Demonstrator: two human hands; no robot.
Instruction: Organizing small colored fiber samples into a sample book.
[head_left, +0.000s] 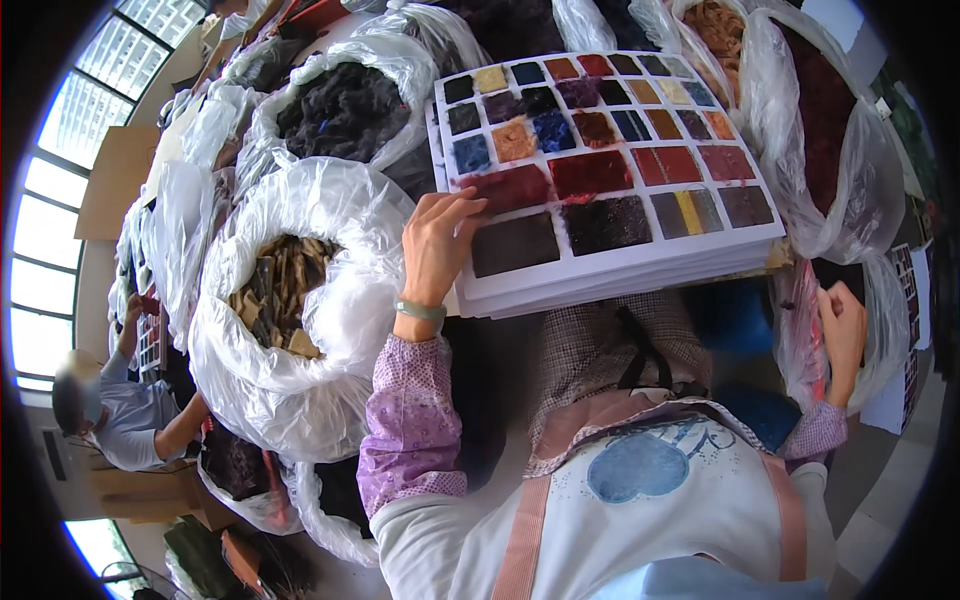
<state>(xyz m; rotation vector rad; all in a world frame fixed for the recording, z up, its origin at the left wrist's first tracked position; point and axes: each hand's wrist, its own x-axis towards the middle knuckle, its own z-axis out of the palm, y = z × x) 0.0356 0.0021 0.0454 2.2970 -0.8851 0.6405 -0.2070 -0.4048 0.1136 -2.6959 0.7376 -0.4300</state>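
Note:
A stack of white sample sheets (620,262) lies in front of me, its top sheet covered with rows of coloured fabric swatches. My left hand (440,242), with a green bangle at the wrist, rests at the stack's left edge. Its bent fingers are a little apart, and their tips touch a fuzzy dark red swatch (508,190). Below that is a dark brown swatch (515,246). Off to the right, my right hand (843,325) is at a clear plastic bag (797,345) with pinkish red in it. The right fingers are curled together; what they hold, if anything, is hidden.
Clear plastic bags crowd around the stack. One at left holds brown and tan scraps (285,295); another behind it holds black fluffy material (345,112). A bag of dark red material (815,120) stands far right. At left a co-worker (140,415) reaches among bags.

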